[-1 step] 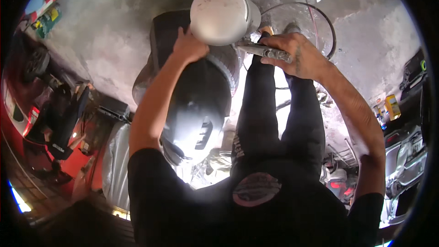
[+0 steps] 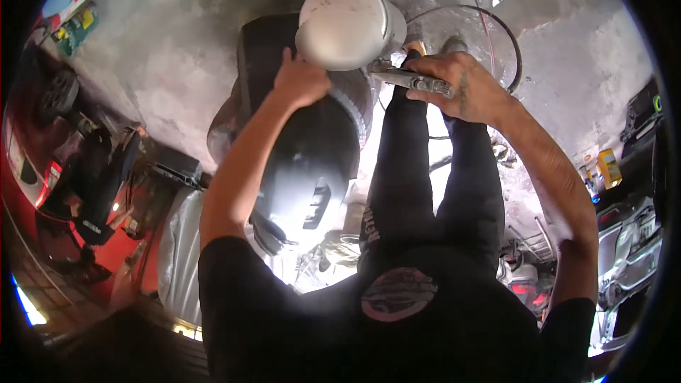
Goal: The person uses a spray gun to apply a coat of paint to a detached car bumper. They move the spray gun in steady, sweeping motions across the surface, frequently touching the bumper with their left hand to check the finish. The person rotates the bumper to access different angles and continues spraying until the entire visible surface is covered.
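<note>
My right hand (image 2: 454, 78) grips a metal spray gun (image 2: 415, 79), its fingers wrapped round the body. A white round cup (image 2: 342, 25) with dark specks on its lid sits at the gun's far end. My left hand (image 2: 301, 79) is closed just below and left of the cup, over a black curved panel (image 2: 301, 131). One digit of it points up; the other fingers curl under, and what they hold is hidden. Slotted vents mark the panel's glossy near part. Along its right side runs a grey rounded edge (image 2: 351, 110).
A black hose (image 2: 516, 35) loops over the stained concrete floor (image 2: 170, 42). My legs (image 2: 404, 170) stand right of the panel. At the left are a red car (image 2: 28, 184) and another person in dark clothes (image 2: 106, 191). A yellow box (image 2: 608, 168) lies at the right.
My left hand has shifted slightly to the right. The white cup sits a touch further right in the picture. My right hand stays almost still on the spray gun.
</note>
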### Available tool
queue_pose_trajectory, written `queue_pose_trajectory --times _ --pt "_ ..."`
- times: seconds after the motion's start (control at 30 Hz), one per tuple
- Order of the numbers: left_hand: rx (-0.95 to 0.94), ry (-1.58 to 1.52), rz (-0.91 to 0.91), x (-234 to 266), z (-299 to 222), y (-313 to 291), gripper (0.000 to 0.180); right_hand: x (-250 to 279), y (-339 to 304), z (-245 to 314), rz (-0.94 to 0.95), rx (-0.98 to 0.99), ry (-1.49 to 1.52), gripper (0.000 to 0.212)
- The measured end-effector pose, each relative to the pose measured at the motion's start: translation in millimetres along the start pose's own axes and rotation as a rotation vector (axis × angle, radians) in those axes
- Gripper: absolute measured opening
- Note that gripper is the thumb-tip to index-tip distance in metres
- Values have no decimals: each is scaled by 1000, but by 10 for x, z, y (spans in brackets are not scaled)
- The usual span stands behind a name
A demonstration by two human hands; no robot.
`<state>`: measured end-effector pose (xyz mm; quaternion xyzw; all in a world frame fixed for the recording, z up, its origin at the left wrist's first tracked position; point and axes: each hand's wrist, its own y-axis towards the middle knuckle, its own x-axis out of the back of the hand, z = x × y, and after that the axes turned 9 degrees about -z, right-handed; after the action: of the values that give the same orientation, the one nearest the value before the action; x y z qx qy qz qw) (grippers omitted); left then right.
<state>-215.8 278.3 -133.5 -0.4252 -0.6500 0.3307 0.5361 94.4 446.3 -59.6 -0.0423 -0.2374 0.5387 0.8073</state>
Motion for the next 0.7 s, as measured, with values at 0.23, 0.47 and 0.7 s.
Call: queue_pose_trajectory --times 0.23,0.47,0.7 --pt "-93 166 -339 -566 -1301 -1537 40 34 -422 477 138 -7 49 46" --pt "139 -24 -541 -884 -1450 -1565 57 34 -784 1216 301 129 77 49" --pt "515 -71 -773 -754 -1094 -2017 62 98 -993 1614 258 190 -73 50"
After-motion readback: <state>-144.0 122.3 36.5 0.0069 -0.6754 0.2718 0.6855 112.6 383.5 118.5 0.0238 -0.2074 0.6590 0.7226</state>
